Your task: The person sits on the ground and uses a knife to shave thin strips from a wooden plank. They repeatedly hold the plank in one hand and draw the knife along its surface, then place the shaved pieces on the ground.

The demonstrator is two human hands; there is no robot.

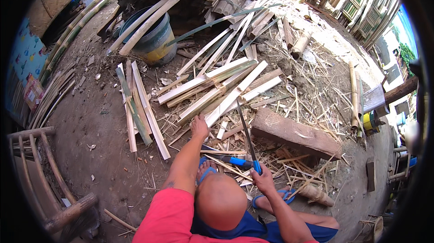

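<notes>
My left hand (199, 126) is closed around the near end of a pale split bamboo strip (235, 96). This strip slants away to the upper right over a pile of other split bamboo pieces (192, 88). In my right hand (263, 179) is a blue-handled long blade (246, 130), narrow and dark, pointing up and away from me. Its tip is near the bamboo pile, and I cannot tell whether it touches the strip. Just left of my right hand lies another tool (230, 159) with a blue part and a dark shaft, low over the ground between my feet.
A thick wooden block (296, 134) lies to the right of the pile. More bamboo strips (141, 107) rest on the dirt at left. Behind stands a blue bucket (156, 39) with poles across it. A low bamboo bench (47, 170) is at far left; shavings litter the ground.
</notes>
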